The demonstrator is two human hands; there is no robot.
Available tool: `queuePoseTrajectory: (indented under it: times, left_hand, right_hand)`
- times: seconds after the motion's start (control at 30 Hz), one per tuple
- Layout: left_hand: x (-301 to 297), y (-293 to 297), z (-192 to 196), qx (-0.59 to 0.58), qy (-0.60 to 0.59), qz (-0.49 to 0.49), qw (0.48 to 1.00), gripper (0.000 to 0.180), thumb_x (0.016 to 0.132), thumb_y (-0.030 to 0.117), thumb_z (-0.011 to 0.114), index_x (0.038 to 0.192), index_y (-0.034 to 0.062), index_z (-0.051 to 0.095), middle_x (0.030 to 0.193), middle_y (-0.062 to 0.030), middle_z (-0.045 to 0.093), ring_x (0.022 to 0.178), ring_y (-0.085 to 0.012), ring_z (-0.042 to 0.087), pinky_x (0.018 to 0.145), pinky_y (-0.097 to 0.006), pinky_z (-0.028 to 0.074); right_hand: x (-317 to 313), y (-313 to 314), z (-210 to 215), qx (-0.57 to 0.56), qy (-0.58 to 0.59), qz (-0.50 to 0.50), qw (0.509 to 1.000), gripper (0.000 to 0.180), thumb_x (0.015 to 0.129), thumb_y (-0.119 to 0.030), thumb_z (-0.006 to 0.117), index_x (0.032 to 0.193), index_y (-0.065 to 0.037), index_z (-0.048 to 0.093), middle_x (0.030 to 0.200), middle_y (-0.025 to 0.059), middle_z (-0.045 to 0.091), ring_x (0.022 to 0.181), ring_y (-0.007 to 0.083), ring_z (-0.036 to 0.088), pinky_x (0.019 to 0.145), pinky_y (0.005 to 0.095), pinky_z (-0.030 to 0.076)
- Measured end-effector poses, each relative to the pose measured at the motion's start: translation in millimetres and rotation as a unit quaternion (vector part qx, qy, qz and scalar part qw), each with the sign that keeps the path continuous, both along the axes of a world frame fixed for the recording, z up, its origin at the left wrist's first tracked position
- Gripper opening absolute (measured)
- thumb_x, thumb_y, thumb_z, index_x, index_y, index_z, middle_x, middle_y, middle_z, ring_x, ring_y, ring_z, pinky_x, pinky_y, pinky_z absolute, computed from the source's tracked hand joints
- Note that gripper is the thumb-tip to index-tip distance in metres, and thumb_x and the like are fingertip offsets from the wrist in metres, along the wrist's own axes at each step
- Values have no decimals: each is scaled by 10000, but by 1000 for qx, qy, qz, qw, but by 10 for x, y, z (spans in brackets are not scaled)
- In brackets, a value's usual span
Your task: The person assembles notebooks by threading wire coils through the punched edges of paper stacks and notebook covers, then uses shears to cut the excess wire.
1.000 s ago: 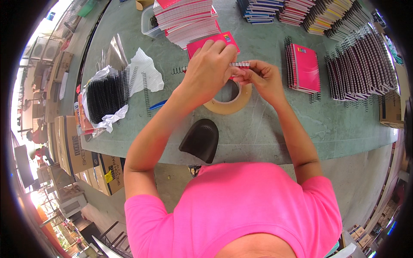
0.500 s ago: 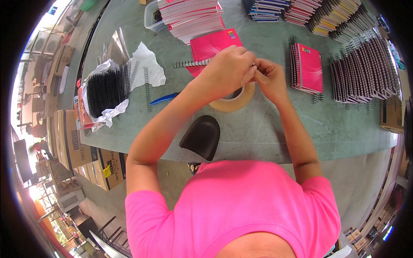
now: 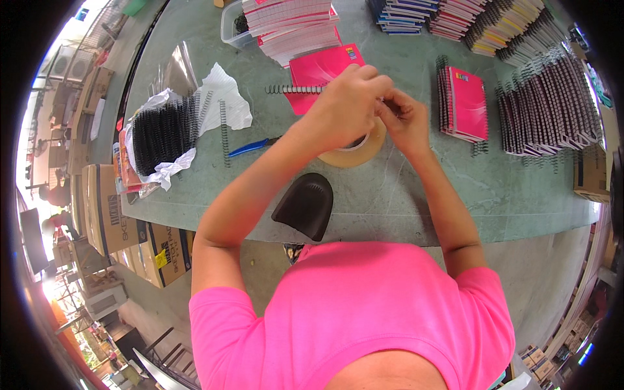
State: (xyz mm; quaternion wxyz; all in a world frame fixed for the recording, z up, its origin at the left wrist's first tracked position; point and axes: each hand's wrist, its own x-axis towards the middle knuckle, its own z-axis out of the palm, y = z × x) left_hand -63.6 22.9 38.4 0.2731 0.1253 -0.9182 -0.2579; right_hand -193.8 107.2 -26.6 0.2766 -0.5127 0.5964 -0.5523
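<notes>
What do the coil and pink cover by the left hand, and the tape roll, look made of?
Coil: dark, thin, evenly looped; metal wire or plastic, the look leaves it open.
Cover: probably card with a smooth finish, judging by its flat, evenly printed face.
Tape roll: likely plastic film, judging by its tan, slightly translucent, smooth side.

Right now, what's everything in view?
Notebook: 1+, pink, centre
Long coil: 1, dark, centre
Loose coil: 1, dark, left
Coil bundle: 1, black, left
Pad pile: 1, pink-white, top
Tub: 1, clear, top
Notebook stack: 1, pink, right
Notebook batch: 1, dark, far right
Back stacks: 4, mixed, rear
Tape roll: 1, tan, centre
Tool: 1, blue, beside tape
Table: 1, green, centre
Hollow piece: 1, dark, front
Cartons: several, brown, left
Clutter: uncounted, mixed, background
Shirt: 1, pink, bottom
Left fingers: several, bare, centre
Right fingers: several, bare, centre
</notes>
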Motion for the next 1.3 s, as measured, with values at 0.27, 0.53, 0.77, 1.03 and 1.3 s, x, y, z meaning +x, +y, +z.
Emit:
queuePoseTrajectory:
  times: [0.27,0.53,0.77,1.03,1.3]
  left_hand:
    - [33,-8,-30,-27,15,35,999,150,720,17,592,865,28,556,824,-158,533,846,-345,533,703,-412,441]
    - [255,-25,201,-63,-153,76,983,273,746,94,656,1010,40,608,994,-139,587,932,-321,541,808,-407,437]
    - [190,-95,327,-155,69,134,976,310,760,176,690,1027,30,632,990,-149,589,963,-324,529,847,-404,431]
    - [374,-212,31,-72,-19,120,990,244,785,143,676,1006,44,651,1050,-146,596,1009,-305,547,857,-377,428]
    - [722,-695,-289,-70,-198,125,970,272,746,71,646,1015,42,634,1069,-149,582,996,-321,535,857,-391,433]
  right_hand:
    - [46,-7,-22,10,-82,14,997,248,812,-134,684,1021,-11,632,839,60,671,716,77,615,620,224,482]
    - [60,81,213,-22,-8,39,999,302,776,-154,698,1067,-91,653,1024,106,661,914,125,601,733,286,483]
    - [-891,462,608,-191,236,-189,934,460,788,104,491,1196,-87,583,1105,120,643,992,221,620,892,311,450]
    - [-989,1059,-64,43,493,-134,858,482,808,-331,645,1235,-133,541,1305,156,486,1233,372,408,1005,461,339]
    - [-1065,881,108,63,428,-151,889,347,812,-277,655,1097,-83,617,1186,154,571,1135,353,500,945,435,397]
